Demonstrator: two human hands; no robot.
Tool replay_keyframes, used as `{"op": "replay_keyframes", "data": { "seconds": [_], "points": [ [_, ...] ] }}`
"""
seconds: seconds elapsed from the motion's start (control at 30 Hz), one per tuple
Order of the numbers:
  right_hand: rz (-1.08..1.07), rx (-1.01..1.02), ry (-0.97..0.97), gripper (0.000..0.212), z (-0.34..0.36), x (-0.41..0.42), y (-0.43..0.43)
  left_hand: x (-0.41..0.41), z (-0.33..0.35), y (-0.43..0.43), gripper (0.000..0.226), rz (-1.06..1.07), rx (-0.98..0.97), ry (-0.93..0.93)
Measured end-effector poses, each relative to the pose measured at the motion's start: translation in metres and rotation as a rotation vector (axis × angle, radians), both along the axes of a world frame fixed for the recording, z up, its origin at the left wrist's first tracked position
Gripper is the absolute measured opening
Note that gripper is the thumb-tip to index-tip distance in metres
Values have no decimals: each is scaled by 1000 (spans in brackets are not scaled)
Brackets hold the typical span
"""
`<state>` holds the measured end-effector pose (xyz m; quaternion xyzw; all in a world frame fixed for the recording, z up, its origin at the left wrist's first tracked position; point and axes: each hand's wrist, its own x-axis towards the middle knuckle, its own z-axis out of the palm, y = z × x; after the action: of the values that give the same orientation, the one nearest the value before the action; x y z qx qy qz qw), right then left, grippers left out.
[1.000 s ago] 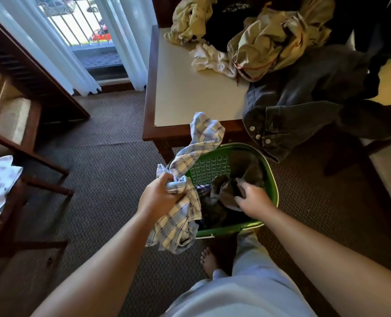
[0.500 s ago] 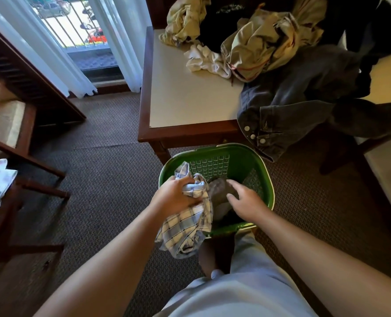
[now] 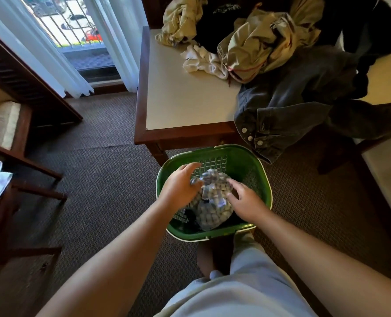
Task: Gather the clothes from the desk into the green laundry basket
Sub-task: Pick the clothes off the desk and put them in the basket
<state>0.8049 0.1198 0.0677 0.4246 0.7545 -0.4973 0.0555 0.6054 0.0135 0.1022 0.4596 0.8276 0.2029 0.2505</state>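
Our hands: our left hand (image 3: pixel 182 184) and right hand (image 3: pixel 245 201) are both loosely spread, pressing on the checked shirt (image 3: pixel 210 197), neither closed around it.
Basket: the green laundry basket (image 3: pixel 242 160) sits on the carpet (image 3: pixel 112 179) just before the desk's near edge; the shirt lies inside over darker clothes.
Room: open carpet to the left.
Desk: on the desk (image 3: pixel 180 101), a denim jacket (image 3: pixel 281 115) hangs over the front edge above the basket rim; beige clothes (image 3: pixel 258 42) and a white piece (image 3: pixel 203 60) lie farther back.

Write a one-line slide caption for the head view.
Both hands press a plaid shirt into the green laundry basket while clothes remain on the desk.
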Motion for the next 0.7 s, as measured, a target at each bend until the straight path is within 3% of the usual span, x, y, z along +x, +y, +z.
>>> {"op": "replay_keyframes", "data": {
  "seconds": [0.47,0.7],
  "points": [
    [28,192,101,58,29,-15,-4,14,-1,8,58,-53,-3,-28],
    [-52,371,249,56,75,-29,13,15,36,46,59,-78,154,-58]
  ]
}}
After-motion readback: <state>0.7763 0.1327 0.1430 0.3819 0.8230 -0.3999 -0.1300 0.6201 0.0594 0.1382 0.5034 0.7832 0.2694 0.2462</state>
